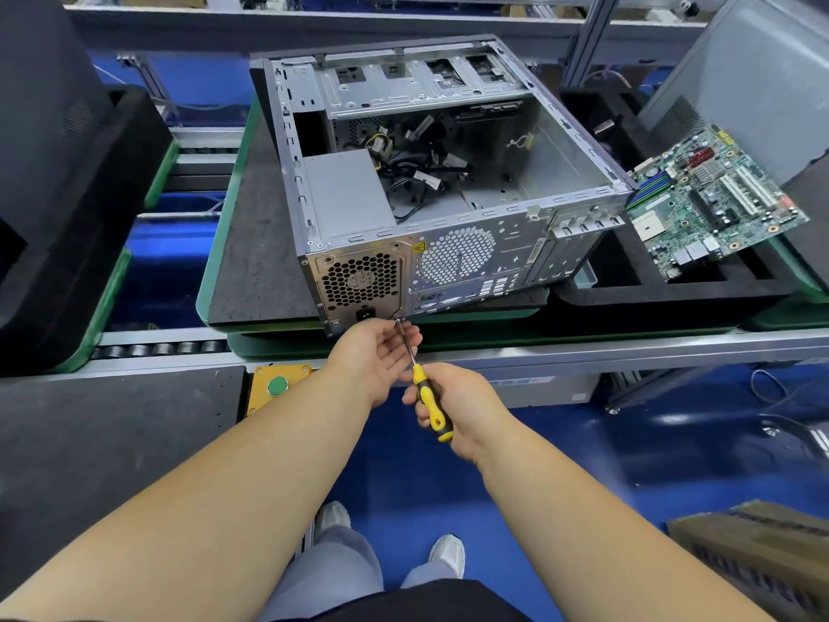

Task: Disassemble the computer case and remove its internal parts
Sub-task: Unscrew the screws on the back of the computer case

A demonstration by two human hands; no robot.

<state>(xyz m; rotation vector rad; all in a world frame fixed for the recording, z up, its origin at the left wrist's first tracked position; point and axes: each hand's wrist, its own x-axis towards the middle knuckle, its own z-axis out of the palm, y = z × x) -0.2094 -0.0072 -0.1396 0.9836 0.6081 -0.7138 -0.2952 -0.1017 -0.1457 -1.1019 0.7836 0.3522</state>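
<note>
On the green-edged, dark-topped table [251, 244] at the middle of the line lies the open grey sheet-metal computer case [448, 172], side panel off, its rear panel facing the near edge. Inside it, the grey boxed power supply [345, 190] sits in the near-left corner, its honeycomb fan grille showing through the rear panel. A loose tangle of black cables [421, 168] lies on the case floor just to the right of the supply. The rest of the case floor is bare metal. The silver drive-bay frame [403, 87] spans the far side.

To the right of the case, a black foam tray [628, 289] carries a green rectangular motherboard [713, 199], tilted, its far-left corner near the case's right wall.

At the near edge, the right hand [453, 408] has its grip closed round the yellow-and-black handle of a screwdriver [426, 392]; the thin steel shaft runs up and left to the lower right corner of the power supply's rear plate. Whether the tip is seated in a screw cannot be told. The left hand [377, 352] is held palm-up under the shaft, fingers lightly curled, fingertips at the tip end of the shaft; whether its grip pinches anything cannot be told.

A yellow box with a round green push-button [277, 386] is fixed to the near rail, left of the hands.
</note>
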